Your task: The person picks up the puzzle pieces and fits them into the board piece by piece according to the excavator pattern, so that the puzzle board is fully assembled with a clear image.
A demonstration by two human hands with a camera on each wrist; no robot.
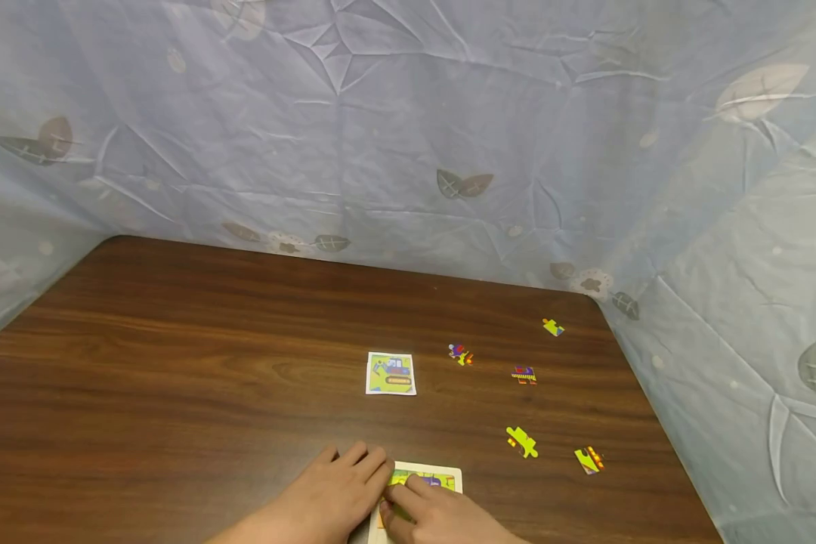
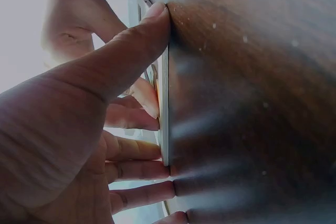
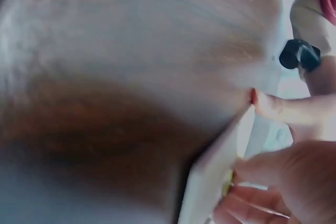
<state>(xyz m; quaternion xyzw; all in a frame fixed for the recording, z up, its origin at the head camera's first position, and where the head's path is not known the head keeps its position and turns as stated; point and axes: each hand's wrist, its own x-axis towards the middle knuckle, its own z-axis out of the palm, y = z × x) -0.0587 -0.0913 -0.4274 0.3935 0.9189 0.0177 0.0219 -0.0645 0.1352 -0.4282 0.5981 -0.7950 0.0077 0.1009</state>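
A pale-rimmed puzzle board (image 1: 427, 468) lies at the near edge of the head view, partly covered by both hands. My left hand (image 1: 343, 487) holds its left side. In the left wrist view the thumb (image 2: 142, 38) presses the edge (image 2: 166, 103) near one corner, and the fingers touch the board and table farther along. Bent over the board's inside is my right hand (image 1: 438, 517). Its thumb and fingers close on a yellow-green puzzle piece (image 3: 228, 183), mostly hidden by the fingers in the right wrist view. Green and purple printed pieces show past the right fingertips.
A square picture card (image 1: 391, 374) showing an excavator lies beyond the board. Several loose puzzle pieces are scattered to the right, among them a yellow-green one (image 1: 522, 442) and a purple one (image 1: 525, 375). A leaf-patterned curtain (image 1: 394, 136) borders the brown table (image 1: 177, 363).
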